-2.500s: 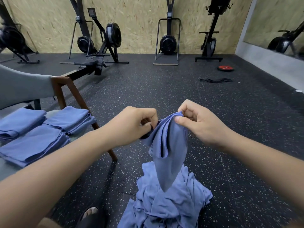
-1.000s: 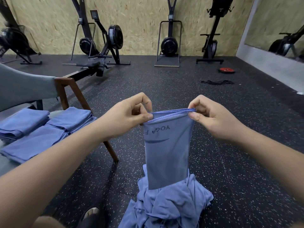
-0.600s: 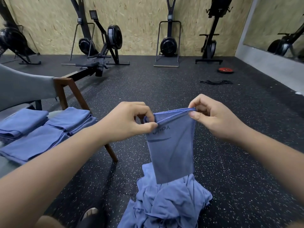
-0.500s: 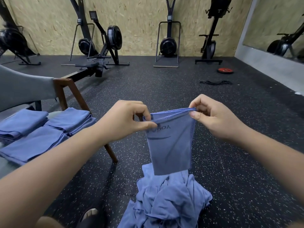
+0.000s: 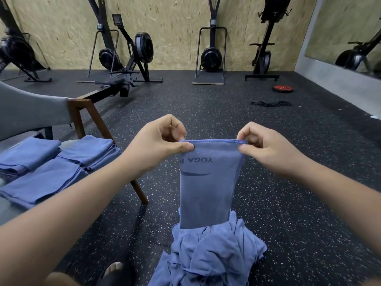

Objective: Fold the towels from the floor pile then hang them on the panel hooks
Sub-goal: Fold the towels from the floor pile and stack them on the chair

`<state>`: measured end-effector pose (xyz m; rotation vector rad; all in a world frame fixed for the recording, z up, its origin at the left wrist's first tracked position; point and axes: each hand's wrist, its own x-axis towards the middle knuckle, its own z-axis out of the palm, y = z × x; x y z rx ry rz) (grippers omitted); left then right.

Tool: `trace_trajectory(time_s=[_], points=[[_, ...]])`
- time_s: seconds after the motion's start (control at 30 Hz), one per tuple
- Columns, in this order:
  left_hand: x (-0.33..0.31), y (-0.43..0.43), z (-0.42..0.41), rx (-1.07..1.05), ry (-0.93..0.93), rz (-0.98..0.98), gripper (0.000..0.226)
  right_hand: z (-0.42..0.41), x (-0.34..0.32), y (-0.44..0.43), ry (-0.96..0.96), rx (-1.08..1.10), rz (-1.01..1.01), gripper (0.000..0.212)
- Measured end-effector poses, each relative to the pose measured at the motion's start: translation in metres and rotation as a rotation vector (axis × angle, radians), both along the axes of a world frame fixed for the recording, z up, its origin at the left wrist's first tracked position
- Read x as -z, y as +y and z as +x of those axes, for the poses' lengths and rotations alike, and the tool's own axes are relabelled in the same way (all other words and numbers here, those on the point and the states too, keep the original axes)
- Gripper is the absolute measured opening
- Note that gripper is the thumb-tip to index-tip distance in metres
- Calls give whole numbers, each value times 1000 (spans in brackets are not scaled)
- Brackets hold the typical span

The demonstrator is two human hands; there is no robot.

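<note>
Left hand (image 5: pixel 156 145) and right hand (image 5: pixel 266 149) each pinch a top corner of the blue towel (image 5: pixel 208 182); it hangs above the floor pile (image 5: pixel 210 252).

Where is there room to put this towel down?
Bare speckled black rubber floor lies right of the crumpled blue towel pile, and between it and the wooden chair leg. The grey chair seat is crowded with folded blue towels.
</note>
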<state>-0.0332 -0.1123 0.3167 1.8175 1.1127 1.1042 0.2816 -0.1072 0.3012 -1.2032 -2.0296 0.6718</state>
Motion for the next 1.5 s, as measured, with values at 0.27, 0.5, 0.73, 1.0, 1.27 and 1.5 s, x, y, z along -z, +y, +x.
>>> trace_trajectory(time_s=[0.27,0.5,0.73,1.0,1.27,1.5], points=[[13,-7,23,112,88,-67,37,-39,7,-21,-103,-198,-169,43],[19,-10,29,130,6,-60,45,-58,13,-20,-77,-187,-41,13],[56,-10,30,324,108,-355,37,-53,-5,-22,-125,-171,23,8],[76,-1,28,289,311,-356,23,-25,-26,-19,-84,-52,173,14],[69,20,-2,207,393,-296,22,6,-29,-1,71,144,239,22],[50,34,-40,64,387,-186,18,20,-28,4,221,301,243,24]])
